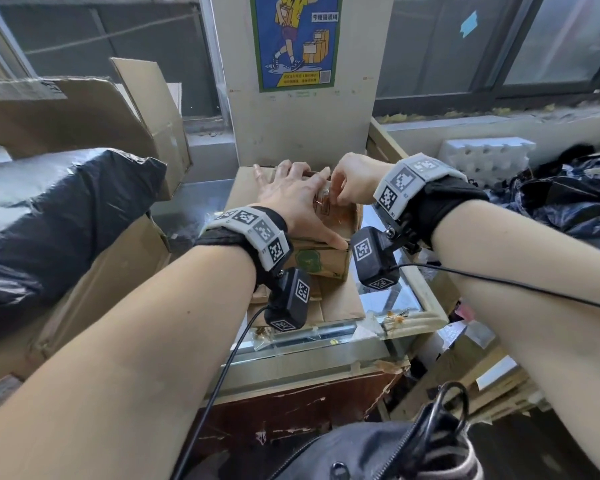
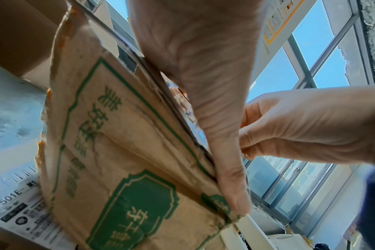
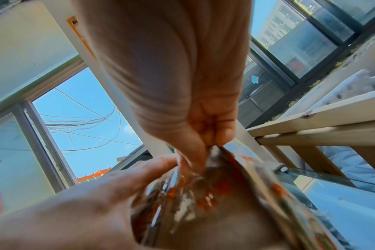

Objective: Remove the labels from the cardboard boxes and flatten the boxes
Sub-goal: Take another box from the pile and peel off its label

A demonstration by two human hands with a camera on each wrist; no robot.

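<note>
A small brown cardboard box (image 1: 321, 259) with green print stands on flattened cardboard in the middle of the head view. My left hand (image 1: 291, 197) lies spread on its top, fingers straight, the thumb reaching the front right corner. In the left wrist view the thumb (image 2: 216, 128) runs along the edge of the box (image 2: 118, 152). My right hand (image 1: 342, 195) pinches a shiny clear tape strip (image 3: 206, 182) with orange marks, lifted off the box top between thumb and fingers (image 3: 206, 133). The left hand (image 3: 92, 199) presses beside the strip.
Flattened cardboard (image 1: 342, 301) lies on a glass-topped cabinet (image 1: 326, 344). A large open cardboard box (image 1: 84, 112) and a black plastic bag (image 1: 56, 220) crowd the left. White foam (image 1: 485, 157) and dark bags (image 1: 561, 202) sit at the right. A postered pillar (image 1: 302, 126) stands behind.
</note>
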